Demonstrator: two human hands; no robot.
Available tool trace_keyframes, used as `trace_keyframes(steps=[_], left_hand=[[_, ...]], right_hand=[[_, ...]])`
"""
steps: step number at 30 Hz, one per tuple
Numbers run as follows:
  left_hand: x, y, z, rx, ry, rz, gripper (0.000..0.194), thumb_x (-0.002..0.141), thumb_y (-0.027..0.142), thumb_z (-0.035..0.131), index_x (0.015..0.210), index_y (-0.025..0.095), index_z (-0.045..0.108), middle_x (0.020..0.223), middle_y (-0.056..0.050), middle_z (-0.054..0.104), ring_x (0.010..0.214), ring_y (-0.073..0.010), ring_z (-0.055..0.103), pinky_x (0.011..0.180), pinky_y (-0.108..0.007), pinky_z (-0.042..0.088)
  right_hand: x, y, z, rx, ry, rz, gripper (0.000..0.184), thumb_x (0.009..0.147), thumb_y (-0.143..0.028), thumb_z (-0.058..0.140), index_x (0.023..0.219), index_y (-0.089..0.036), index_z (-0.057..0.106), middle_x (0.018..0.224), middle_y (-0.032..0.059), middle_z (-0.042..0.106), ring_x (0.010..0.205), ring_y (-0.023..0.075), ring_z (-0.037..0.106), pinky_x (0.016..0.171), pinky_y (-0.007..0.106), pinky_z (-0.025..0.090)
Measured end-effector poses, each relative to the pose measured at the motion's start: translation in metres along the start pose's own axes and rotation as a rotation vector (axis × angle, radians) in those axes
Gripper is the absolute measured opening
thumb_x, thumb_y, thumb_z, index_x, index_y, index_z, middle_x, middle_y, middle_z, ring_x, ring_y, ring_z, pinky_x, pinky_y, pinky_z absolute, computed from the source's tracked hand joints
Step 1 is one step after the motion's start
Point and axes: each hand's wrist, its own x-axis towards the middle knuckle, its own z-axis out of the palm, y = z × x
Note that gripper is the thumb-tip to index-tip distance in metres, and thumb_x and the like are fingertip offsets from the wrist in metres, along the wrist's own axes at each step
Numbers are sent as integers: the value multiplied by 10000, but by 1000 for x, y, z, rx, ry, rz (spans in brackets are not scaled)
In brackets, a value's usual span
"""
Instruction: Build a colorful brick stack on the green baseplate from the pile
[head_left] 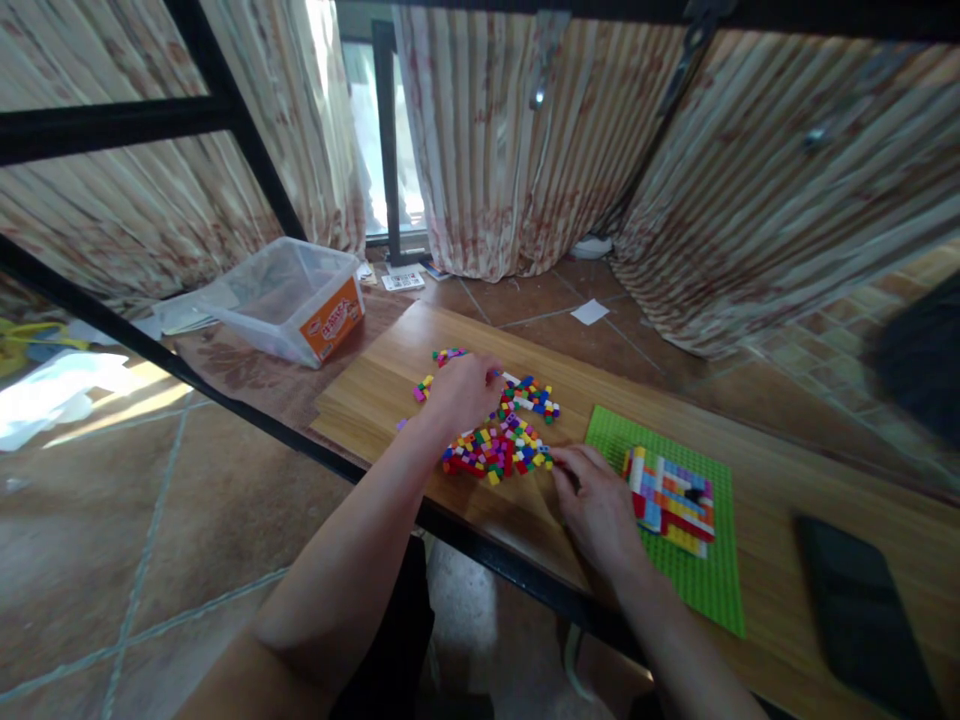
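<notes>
A loose heap of small toy building bricks [491, 450] in many colours is spread on the wooden tabletop. Over its upper part is my left hand [461, 392], fingers curled down and drawn together; whatever they hold is too small to make out. My right hand [600, 505] rests by the heap's right edge, between it and a green baseplate [660, 570]. Its fingers are bent inward, the index fingertip touching the edge bricks, and any piece in them cannot be made out. On the baseplate sits a flat, multicoloured brick build [671, 500], just right of my right hand.
A dark phone-like slab [862, 610] lies on the table's right end. Beyond the left end, a clear plastic bin [292, 300] with an orange label stands on the floor. A black metal bar [262, 425] crosses the left side. Striped curtains [495, 150] hang behind.
</notes>
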Motion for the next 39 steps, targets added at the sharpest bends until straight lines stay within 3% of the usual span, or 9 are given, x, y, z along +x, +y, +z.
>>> trace_keyframes(steps=[5,7,10,15,21,26,32,39], left_hand=[[7,-23,-6,-35,38,-37,253,839,174,456,770,173,700,729,-38,685,693,-153,596,658,-242,432],[10,-40,-11,-24,54,-119,260,835,170,457,830,172,717,758,-42,701,734,-163,616,673,-243,450],[9,-65,-19,2,92,-319,325,843,182,463,1067,173,698,938,-73,729,869,-180,646,772,-255,478],[3,-89,-19,116,-45,-497,411,808,149,501,1194,162,641,1188,-128,667,1080,-220,619,913,-282,461],[5,-90,-10,84,-188,-453,265,708,90,569,903,151,737,925,-122,727,902,-225,660,775,-267,486],[4,-82,-7,8,-213,-396,331,661,62,560,942,137,717,875,-87,711,841,-200,638,722,-252,473],[-1,-77,-7,-155,-316,-312,169,618,51,521,670,117,667,544,6,589,583,-137,577,531,-199,406],[2,-78,-6,-313,-312,-290,173,707,108,481,741,113,650,507,18,569,474,-93,521,477,-181,362]], right_hand=[[1,3,2,-36,52,-5,229,892,-178,439,988,-178,647,984,91,660,930,206,623,877,377,498],[1,7,3,-70,93,-9,232,896,-200,442,996,-172,649,1008,98,656,944,211,621,884,384,498],[0,15,6,-160,162,-7,257,898,-246,443,1012,-153,653,1039,114,647,958,228,617,882,403,505],[0,28,10,-244,80,-65,267,905,-218,415,1005,-134,648,998,120,658,918,221,627,849,375,522],[0,30,10,-240,26,-126,239,908,-190,430,1019,-141,637,998,104,669,915,204,643,821,325,536],[1,26,11,-197,20,-124,244,920,-182,411,998,-156,640,983,91,672,901,195,654,801,315,543],[1,25,11,-166,-4,-118,231,921,-192,428,1025,-167,633,1010,81,665,926,191,655,824,321,542],[1,19,10,-127,24,-86,231,912,-189,426,976,-165,647,987,90,671,911,206,652,797,338,544]])
